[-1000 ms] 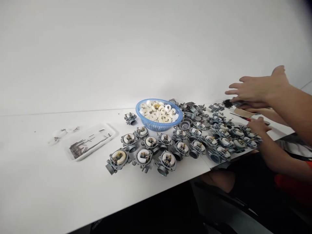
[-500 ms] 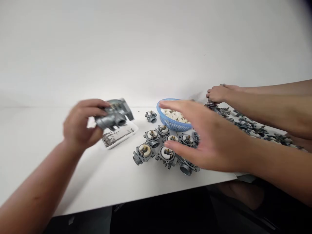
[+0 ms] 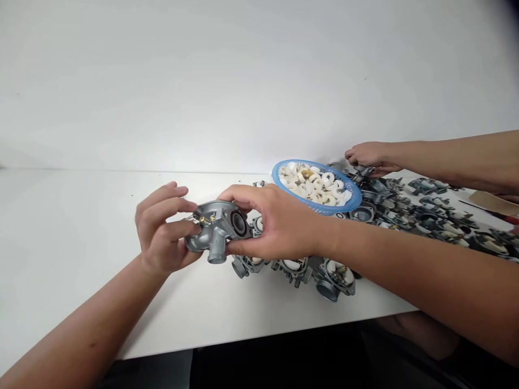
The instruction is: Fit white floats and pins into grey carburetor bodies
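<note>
A grey metal carburetor body (image 3: 214, 232) with brass screws is held above the white table. My left hand (image 3: 164, 229) grips its left end, thumb below and fingers at the upper side. Around its right side, my right hand (image 3: 279, 221) is closed, fingers over the top and thumb underneath. The round dark opening of the part faces right. Behind and below my right hand lie several similar carburetor bodies (image 3: 334, 281) with white floats, partly hidden by it.
A blue basket (image 3: 356, 201) of white floats stands beyond my right forearm. Many more carburetor parts (image 3: 438, 216) cover the table's right side. Another person's hands (image 3: 367, 156) hold a metal part at the back right. The table's front edge runs below.
My right hand has come left from over the parts and taken hold of the carburetor body. My left hand has moved it slightly right and down, and it is turned differently.
</note>
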Demonstrator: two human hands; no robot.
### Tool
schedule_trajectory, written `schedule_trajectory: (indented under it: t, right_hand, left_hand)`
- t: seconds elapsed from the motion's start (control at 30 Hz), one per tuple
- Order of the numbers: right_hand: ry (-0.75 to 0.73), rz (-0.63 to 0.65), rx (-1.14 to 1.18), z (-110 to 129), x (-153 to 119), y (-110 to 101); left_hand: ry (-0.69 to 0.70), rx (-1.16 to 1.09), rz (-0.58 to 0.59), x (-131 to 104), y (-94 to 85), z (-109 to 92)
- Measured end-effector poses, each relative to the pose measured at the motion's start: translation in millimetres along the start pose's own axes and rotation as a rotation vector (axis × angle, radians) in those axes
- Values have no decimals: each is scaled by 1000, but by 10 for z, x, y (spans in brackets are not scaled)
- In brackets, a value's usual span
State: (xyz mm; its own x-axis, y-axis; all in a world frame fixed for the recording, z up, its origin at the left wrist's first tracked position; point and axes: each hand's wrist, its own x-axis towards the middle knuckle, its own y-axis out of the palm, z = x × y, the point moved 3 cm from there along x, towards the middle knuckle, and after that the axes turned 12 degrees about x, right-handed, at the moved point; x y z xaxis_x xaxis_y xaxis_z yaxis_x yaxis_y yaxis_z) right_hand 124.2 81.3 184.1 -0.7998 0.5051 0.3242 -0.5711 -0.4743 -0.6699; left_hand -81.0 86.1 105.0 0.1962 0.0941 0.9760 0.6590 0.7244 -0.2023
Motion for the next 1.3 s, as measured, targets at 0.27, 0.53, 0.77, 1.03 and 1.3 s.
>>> schedule_trajectory:
  t: [0.27, 0.53, 0.77, 1.03, 1.3]
  right_hand:
    - [-37, -56, -390, -78, -95, -47]
    - [-559, -101, -936, -46, -258, -126]
    - [-853, -156, -1156, -261, -255, -54]
    - [-819, -147, -1091, -346, -84, 3]
    - [-464, 112, -912, -316, 50, -63]
  left_hand:
    - [212, 114, -131, -6, 61, 120]
    - [-420, -607, 242, -142, 229, -62]
    - [-492, -633, 475, -278, 307, -341]
    - [-477, -265, 324, -190, 287, -222]
    - [-706, -78, 492, -321, 251, -23]
